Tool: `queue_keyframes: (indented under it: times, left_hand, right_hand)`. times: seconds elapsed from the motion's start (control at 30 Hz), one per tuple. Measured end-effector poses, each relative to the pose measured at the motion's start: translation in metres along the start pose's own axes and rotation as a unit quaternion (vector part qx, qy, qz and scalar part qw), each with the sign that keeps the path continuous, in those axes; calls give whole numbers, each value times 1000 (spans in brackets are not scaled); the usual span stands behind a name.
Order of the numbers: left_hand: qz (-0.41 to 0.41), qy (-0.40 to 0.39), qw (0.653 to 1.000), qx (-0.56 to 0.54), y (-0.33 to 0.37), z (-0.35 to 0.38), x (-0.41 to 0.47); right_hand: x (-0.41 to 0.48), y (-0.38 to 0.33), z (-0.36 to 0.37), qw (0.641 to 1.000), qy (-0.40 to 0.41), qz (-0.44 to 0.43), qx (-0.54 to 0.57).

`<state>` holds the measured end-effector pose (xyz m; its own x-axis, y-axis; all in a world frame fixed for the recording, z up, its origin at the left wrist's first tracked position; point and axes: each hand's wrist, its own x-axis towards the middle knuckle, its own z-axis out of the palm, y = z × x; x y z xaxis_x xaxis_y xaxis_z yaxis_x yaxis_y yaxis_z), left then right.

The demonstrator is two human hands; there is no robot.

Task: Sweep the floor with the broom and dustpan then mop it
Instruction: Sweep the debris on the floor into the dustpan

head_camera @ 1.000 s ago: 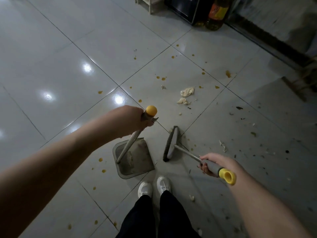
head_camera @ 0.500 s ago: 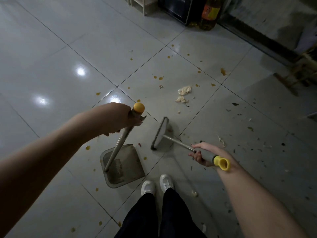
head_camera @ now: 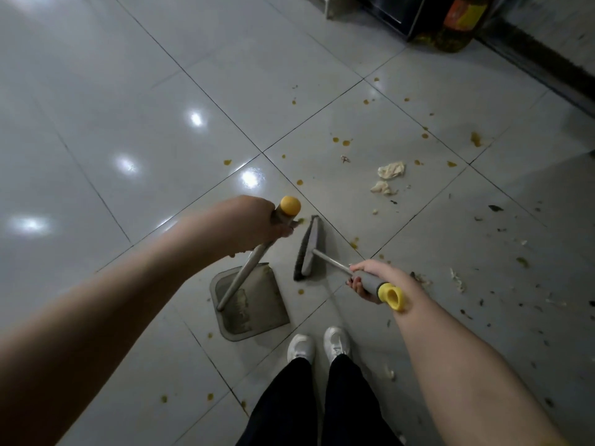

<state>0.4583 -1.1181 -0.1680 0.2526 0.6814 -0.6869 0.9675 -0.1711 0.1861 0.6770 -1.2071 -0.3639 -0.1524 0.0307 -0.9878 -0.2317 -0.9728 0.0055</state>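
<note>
A grey dustpan (head_camera: 257, 304) rests flat on the tiled floor just ahead of my white shoes, with some dirt in it. Its long metal handle (head_camera: 244, 275) rises to a yellow cap, and my left hand (head_camera: 254, 223) is shut on the grip below that cap. The grey broom head (head_camera: 309, 249) stands on the floor just right of the pan, bristles facing left. My right hand (head_camera: 370, 278) grips the broom's grey handle near its yellow end. Crumpled tissue scraps (head_camera: 390, 170) and orange spots lie further ahead, apart from the broom.
Dark crumbs and small scraps (head_camera: 495, 252) are scattered over the tiles to the right. A large oil bottle (head_camera: 457, 20), a dark cabinet (head_camera: 396, 11) and a white furniture leg (head_camera: 328, 8) stand at the far top. A dark ledge (head_camera: 547, 72) runs along the upper right.
The broom head has swept back toward the dustpan and now sits close beside it. The dustpan has barely moved on the floor. Both hands keep their grips.
</note>
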Motion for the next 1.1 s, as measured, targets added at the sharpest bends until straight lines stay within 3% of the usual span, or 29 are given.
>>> queue_keyframes:
  times: [0.27, 0.43, 0.6, 0.83, 1.1]
  left_hand:
    - [26, 0, 999, 21, 10, -3, -2]
    - [41, -2, 999, 15, 22, -2, 3]
    - [54, -15, 998, 32, 48, -4, 5]
    - [55, -39, 997, 42, 100, -5, 18]
    - [83, -55, 995, 18, 166, 7, 31]
  right_hand:
    - [-21, 7, -43, 989, 117, -84, -20]
    - [-24, 6, -69, 989, 28, -61, 128]
    - [2, 2, -75, 981, -51, -30, 184]
    - [9, 22, -142, 985, -26, 12, 169]
    - [-22, 111, -237, 973, 20, 22, 230]
